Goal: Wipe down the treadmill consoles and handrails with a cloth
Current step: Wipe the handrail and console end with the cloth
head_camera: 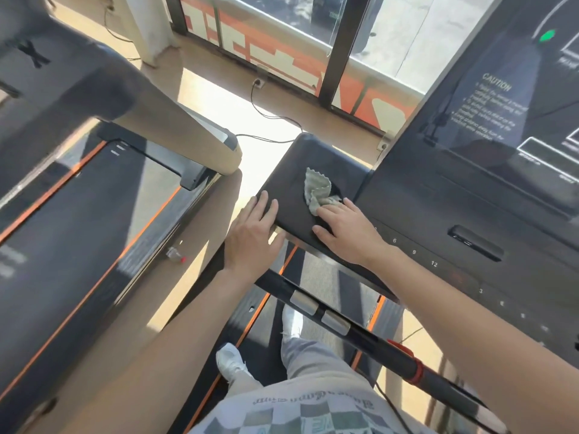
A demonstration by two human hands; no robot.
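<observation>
A crumpled grey-green cloth [318,190] lies on the black left wing [291,170] of the treadmill console. My right hand [347,230] lies flat on that wing, its straight fingers pressing the near end of the cloth. My left hand [250,236] rests on the wing's left edge with its fingers laid over the top. The console's dark screen panel [488,120] rises to the right. A black handrail [344,324] with silver sensor pads runs across below my forearms.
A second treadmill [78,214] with a beige upright stands close on the left. A small bottle [175,254] lies on the floor between the two machines. Cables [266,120] run across the floor to a wall socket under the window. My feet stand on the belt [329,292].
</observation>
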